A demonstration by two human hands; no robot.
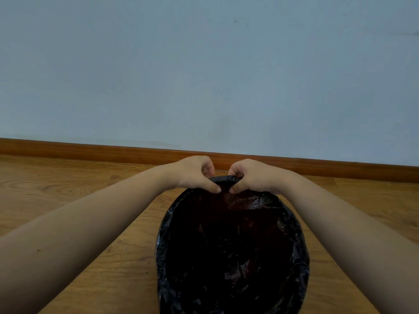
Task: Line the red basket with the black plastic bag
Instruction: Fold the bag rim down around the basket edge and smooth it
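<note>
Black plastic bag [231, 257]: spread open inside the basket, mouth folded over the rim all round, crinkled and glossy.
Red basket [238, 201]: on the wooden floor, almost fully covered by the bag; only a dull red tint visible through the film at the far inner wall.
Left hand [195, 174]: at the far edge of the basket, grip pinched shut on the bag's rim fold, thumb inside, fingers curled over the outside.
Right hand [251, 176]: just beside the left hand at the same far edge, grip likewise clamped on the bag's rim fold.
Floor [90, 200]: wood-grain boards under and around the basket.
Skirting board [90, 151]: beyond the basket, along the foot of a pale wall [204, 64].
</note>
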